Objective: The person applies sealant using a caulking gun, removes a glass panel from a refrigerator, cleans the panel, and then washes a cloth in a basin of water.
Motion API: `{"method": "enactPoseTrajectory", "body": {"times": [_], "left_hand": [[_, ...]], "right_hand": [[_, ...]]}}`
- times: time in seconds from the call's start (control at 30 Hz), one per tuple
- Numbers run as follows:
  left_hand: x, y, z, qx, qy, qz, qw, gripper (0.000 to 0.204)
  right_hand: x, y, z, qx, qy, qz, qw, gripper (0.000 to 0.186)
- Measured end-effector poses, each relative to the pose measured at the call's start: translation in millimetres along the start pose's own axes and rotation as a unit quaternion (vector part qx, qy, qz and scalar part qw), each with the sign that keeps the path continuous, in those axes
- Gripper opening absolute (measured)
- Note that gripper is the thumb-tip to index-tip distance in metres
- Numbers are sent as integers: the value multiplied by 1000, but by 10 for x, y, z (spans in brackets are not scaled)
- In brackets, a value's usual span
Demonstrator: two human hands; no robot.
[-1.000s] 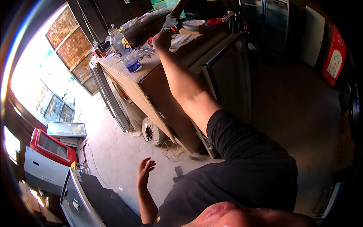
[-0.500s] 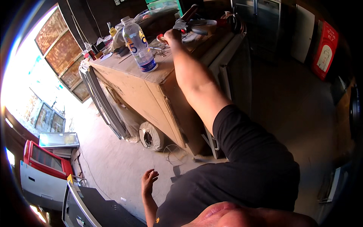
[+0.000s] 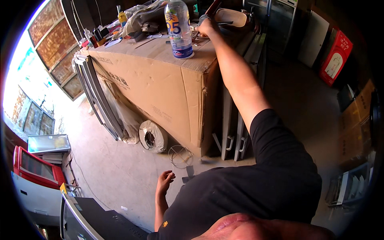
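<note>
My right hand [image 3: 207,28] reaches far forward over the top of a large cardboard box [image 3: 160,96]. Its fingers are closed around something dark grey, mostly hidden by the hand, so its kind is unclear. A reddish-brown bar [image 3: 213,7] rises just beyond the fingers. Right of the hand lies a shallow tan tray [image 3: 236,17]. To its left, a clear plastic bottle [image 3: 181,38] with a blue and yellow label stands upright near the box's edge. My left hand [image 3: 165,182] hangs low by my body, fingers loosely bent and apart, holding nothing visible.
Small bottles, a plastic sheet and loose bits crowd the box top's far left. Grey door panels [image 3: 98,96] lean on its left side; a wrapped coil [image 3: 153,137] and wire loop [image 3: 180,156] lie below. A red-framed door [image 3: 38,168] lies at left.
My right hand has moved from the small metal bits to the grey object beside the tray. More of the tray shows now. The view has shifted; my left hand still hangs low.
</note>
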State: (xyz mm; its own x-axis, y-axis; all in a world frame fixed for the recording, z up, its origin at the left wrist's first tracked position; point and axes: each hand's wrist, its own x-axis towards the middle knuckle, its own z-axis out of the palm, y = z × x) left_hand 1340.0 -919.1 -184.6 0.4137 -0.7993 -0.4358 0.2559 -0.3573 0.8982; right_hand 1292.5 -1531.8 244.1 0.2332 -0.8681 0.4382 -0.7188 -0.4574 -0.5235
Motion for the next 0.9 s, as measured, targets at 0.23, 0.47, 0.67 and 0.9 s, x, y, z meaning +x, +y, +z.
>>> {"method": "enactPoseTrajectory", "body": {"times": [0.23,0.47,0.67,0.9], "left_hand": [[22,-303,-363,41,-14,-23,999,44],[-34,-681,-756,57,9,-72,996,43],[107,-517,-811,96,63,-78,990,42],[320,-145,-788,181,43,-72,980,43]], "right_hand": [[-439,497,-645,124,429,-101,889,30],[513,1987,-257,97,321,62,940,73],[929,2186,-264,339,187,62,920,40],[1201,1894,-887,334,155,61,928,37]]}}
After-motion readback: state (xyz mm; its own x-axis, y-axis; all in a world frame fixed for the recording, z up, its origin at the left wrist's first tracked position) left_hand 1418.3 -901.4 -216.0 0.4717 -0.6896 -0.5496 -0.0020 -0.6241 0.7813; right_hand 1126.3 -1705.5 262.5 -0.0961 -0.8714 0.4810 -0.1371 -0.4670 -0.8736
